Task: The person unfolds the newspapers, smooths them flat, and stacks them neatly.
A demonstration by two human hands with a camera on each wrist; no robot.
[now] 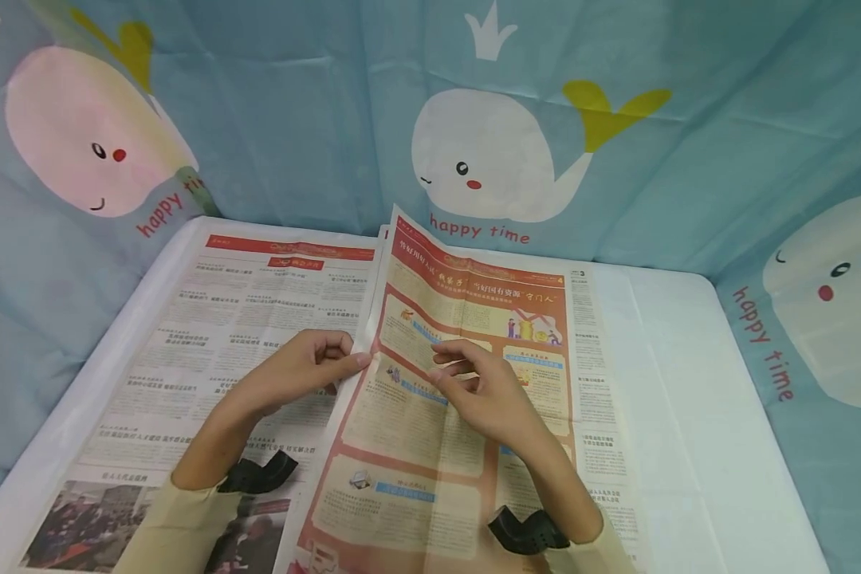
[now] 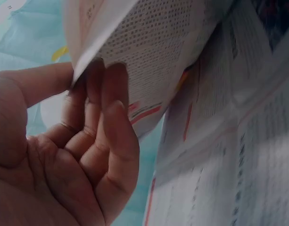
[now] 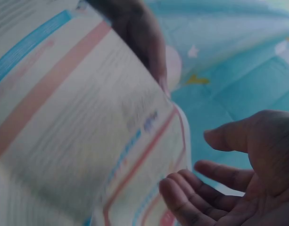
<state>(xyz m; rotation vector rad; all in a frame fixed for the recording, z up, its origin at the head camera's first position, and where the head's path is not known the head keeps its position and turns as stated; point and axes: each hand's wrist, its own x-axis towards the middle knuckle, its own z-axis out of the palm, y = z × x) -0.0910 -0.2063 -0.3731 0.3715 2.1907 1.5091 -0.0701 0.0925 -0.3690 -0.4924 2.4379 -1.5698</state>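
Observation:
A newspaper page with red and orange panels (image 1: 416,430) is lifted along its left edge and bows upward. My left hand (image 1: 304,371) pinches that edge between thumb and fingers. In the left wrist view, the thumb (image 2: 47,82) lies on one side of the sheet and the curled fingers go behind it. My right hand (image 1: 491,395) hovers over the page's middle, fingers loosely bent and thumb apart, holding nothing. In the right wrist view, its fingertips (image 3: 170,190) overlap the printed sheet. Beneath my left forearm lies another newspaper page (image 1: 165,383), with a red top band and photos at the bottom.
The newspaper lies on a white table (image 1: 696,399), whose surface shows at right. More newsprint (image 1: 595,399) sticks out beyond the lifted page's right edge. A blue cloth with whale prints (image 1: 294,119) hangs behind and at both sides. Black bands (image 1: 527,532) sit on both wrists.

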